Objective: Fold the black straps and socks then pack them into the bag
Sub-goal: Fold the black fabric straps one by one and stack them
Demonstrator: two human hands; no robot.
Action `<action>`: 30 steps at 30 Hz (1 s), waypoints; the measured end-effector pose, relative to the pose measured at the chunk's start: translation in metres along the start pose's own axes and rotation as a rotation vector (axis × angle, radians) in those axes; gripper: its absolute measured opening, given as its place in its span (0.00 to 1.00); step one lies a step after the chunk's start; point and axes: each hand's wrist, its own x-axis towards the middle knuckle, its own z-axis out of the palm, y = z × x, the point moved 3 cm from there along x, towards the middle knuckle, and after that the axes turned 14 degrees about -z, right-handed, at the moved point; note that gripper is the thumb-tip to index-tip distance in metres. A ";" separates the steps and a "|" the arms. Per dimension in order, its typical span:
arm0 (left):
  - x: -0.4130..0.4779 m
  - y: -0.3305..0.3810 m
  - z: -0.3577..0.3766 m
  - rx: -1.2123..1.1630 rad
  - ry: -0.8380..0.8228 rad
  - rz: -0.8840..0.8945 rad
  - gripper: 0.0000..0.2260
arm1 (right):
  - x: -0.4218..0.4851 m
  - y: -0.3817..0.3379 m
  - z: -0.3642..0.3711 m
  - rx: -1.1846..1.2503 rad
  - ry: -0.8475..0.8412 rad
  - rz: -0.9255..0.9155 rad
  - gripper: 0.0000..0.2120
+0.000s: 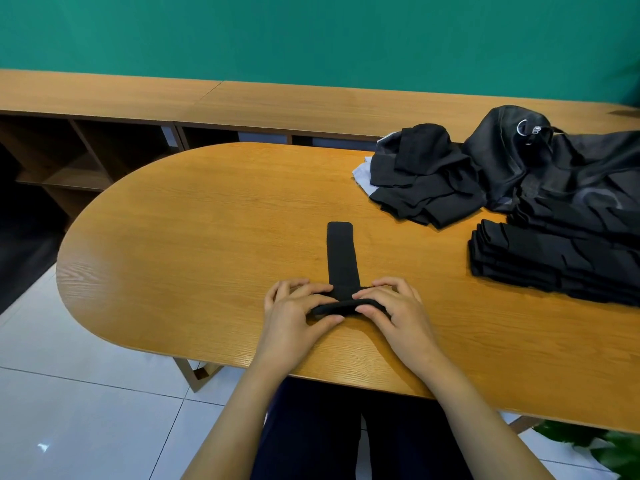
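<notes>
Gripping the rolled near end of a black strap (341, 258) at lower centre, left hand (298, 311) and right hand (394, 310) curl around it on the counter (194, 237).

Smooth wood-grain desk (207, 220) with a soft sheen. Matt black cloth for the strap (341, 251), slightly rough in look. Thin, half-sheer black fabric with a faint shine for the bag (502, 161), shiny metal for its ring (523, 127). Matt black cloth in the folded stack (540, 261). Glossy white tiles on the floor (69, 393); flat matt green on the wall (311, 36).
</notes>
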 end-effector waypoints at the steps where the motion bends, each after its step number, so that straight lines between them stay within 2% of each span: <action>1: 0.000 0.000 0.000 -0.008 0.004 0.001 0.13 | 0.000 0.001 0.000 0.013 -0.004 0.033 0.15; 7: -0.001 -0.001 0.000 -0.037 0.041 -0.034 0.15 | -0.003 0.000 -0.002 0.057 -0.003 0.123 0.11; 12: -0.002 0.000 -0.001 -0.107 0.055 -0.070 0.18 | -0.003 0.000 -0.003 -0.004 -0.001 0.109 0.16; 17: -0.002 0.002 -0.004 -0.125 0.093 -0.054 0.18 | -0.002 0.003 -0.002 0.046 0.018 0.193 0.08; 19: -0.002 0.003 -0.004 -0.103 0.086 -0.053 0.14 | -0.002 0.003 -0.003 0.067 0.036 0.207 0.06; 21: -0.002 0.004 -0.004 -0.096 0.091 -0.062 0.11 | -0.002 0.003 -0.003 0.062 0.047 0.223 0.12; 23: -0.002 0.004 -0.004 -0.092 0.104 -0.058 0.16 | -0.003 0.004 -0.004 0.052 0.047 0.247 0.23; 25: -0.002 0.003 -0.003 -0.090 0.117 -0.067 0.19 | -0.003 0.006 -0.004 0.043 0.043 0.265 0.30; 30: -0.001 -0.001 -0.004 -0.063 0.166 -0.129 0.13 | -0.003 0.007 -0.003 0.019 0.063 0.295 0.26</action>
